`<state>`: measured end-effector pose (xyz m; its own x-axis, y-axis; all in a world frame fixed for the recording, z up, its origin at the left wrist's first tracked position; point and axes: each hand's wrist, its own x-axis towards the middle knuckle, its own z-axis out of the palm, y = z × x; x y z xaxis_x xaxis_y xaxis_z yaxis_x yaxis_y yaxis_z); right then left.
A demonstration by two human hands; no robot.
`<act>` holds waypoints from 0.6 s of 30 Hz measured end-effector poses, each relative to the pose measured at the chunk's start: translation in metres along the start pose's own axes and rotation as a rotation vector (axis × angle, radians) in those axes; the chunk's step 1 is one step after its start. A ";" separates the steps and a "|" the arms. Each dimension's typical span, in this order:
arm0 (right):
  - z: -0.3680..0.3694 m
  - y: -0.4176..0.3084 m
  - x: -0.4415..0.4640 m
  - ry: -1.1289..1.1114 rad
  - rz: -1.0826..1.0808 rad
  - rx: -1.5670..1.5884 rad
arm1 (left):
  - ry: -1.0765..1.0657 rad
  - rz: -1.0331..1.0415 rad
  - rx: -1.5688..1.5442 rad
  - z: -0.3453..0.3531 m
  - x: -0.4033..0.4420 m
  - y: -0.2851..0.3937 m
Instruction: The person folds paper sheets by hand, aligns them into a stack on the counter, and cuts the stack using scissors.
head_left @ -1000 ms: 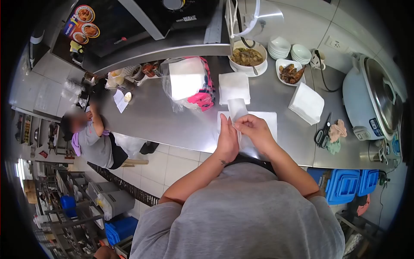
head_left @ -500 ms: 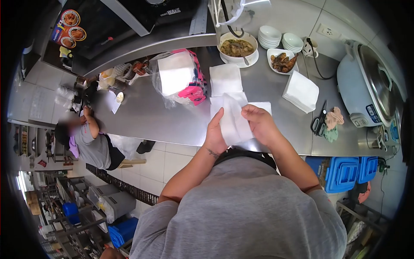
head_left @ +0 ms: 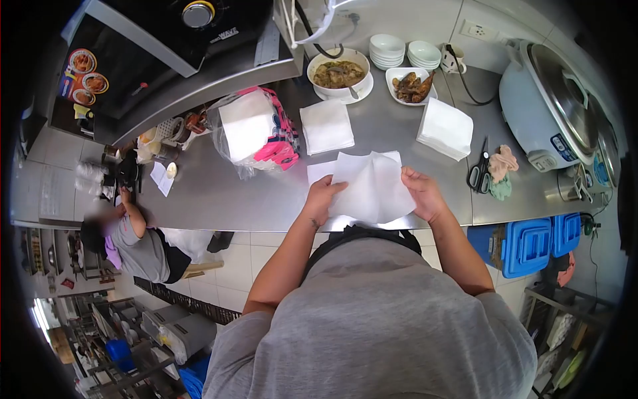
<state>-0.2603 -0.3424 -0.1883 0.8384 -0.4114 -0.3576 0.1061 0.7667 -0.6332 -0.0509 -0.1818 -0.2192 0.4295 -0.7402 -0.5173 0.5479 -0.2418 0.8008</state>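
A white paper napkin (head_left: 373,189), partly unfolded with a crease down its middle, is stretched between my hands above the counter's front edge. My left hand (head_left: 323,198) pinches its left side, thumb on top. At the right side, my right hand (head_left: 423,191) grips the edge between thumb and fingers. Beneath it, another white sheet (head_left: 319,170) shows on the counter. Beyond lies a flat stack of napkins (head_left: 327,126). To the right stands a thicker folded napkin stack (head_left: 446,128). An opened plastic pack of napkins (head_left: 249,126) with pink print lies to the left.
Along the back are a bowl of stew (head_left: 339,74), a dish of fried food (head_left: 413,86) and stacked white bowls (head_left: 387,50). Scissors (head_left: 478,173), crumpled cloths (head_left: 503,166) and a rice cooker (head_left: 548,106) are at right. Another person (head_left: 143,243) works at far left.
My hands have moved apart, opening the napkin out wider and flatter between them. The camera view has shifted, so the counter items appear further left and slightly higher.
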 end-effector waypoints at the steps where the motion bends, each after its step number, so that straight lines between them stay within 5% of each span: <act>1: -0.009 0.002 0.000 0.007 -0.018 -0.001 | 0.035 0.029 0.078 -0.008 0.005 -0.007; 6: -0.092 0.018 0.008 0.171 -0.037 -0.190 | 0.321 0.155 0.330 -0.041 0.011 -0.033; 12: -0.046 0.012 0.020 0.455 -0.048 -0.341 | 0.337 0.220 0.280 -0.060 0.020 -0.059; 15: -0.067 0.040 0.046 0.578 -0.281 -0.902 | 0.436 0.234 0.391 -0.059 0.020 -0.057; 18: -0.075 0.050 0.059 0.616 -0.364 -1.008 | 0.522 0.225 0.547 -0.075 0.028 -0.062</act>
<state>-0.2453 -0.3654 -0.2923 0.4261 -0.8937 -0.1403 -0.4073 -0.0510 -0.9119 -0.0191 -0.1400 -0.3062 0.8439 -0.4502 -0.2917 0.0355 -0.4957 0.8677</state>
